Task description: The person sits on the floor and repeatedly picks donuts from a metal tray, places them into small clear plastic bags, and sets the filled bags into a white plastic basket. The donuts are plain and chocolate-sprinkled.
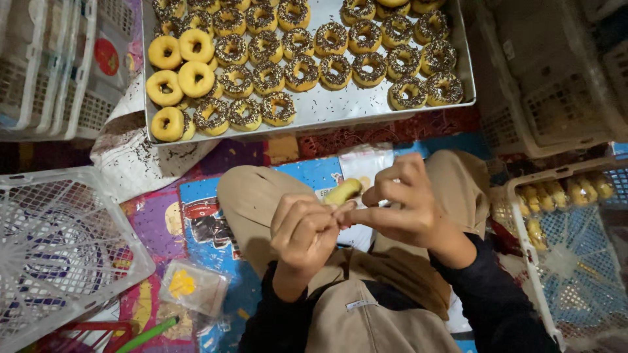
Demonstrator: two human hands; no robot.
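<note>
Head view: both hands, left hand (302, 230) and right hand (400, 204), pinch fingers on a clear plastic bag (366, 171) holding a yellow-glazed doughnut (343, 191), apparently bagging; sealing likely needs a firm, steady pinch.

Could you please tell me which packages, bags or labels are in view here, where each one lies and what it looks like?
Clear plastic bag: on the lap, behind the hands; flat, see-through with a pale print.
Small clear packet: on the floor mat, lower left; rectangular, a yellow piece inside.
Wrapped doughnuts: in the white basket at right; glossy clear wraps, yellow.
Round sticker: on the stacked baskets, upper left; red.
</note>
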